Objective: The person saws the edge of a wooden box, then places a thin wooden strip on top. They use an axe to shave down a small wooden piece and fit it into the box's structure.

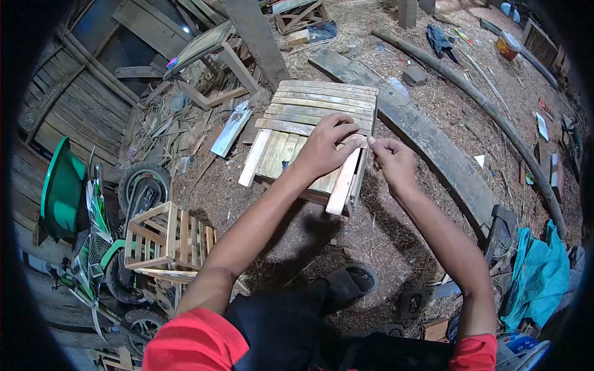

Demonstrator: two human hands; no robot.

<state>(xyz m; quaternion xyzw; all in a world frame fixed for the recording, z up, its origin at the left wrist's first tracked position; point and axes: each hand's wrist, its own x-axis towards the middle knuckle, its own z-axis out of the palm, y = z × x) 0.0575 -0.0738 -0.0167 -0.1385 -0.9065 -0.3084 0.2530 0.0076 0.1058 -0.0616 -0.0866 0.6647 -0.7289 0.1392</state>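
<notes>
My left hand point(325, 148) lies flat, fingers spread, pressing a pale slat point(342, 188) onto the near right edge of the wooden crate point(322, 102), which stands on the sawdust floor point(383, 241). My right hand point(393, 162) is pinched closed at the slat's top end. What it pinches is too small to tell. I judge I'm seating this slat, and it wants lining up flush with the edge. I can read no writing.

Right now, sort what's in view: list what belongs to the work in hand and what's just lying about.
In hand: slatted crate, loose slat under the left hand, right hand pinched beside it.
Lying about: second crate, green motorbike, tin can, teal cloth, long plank.
</notes>
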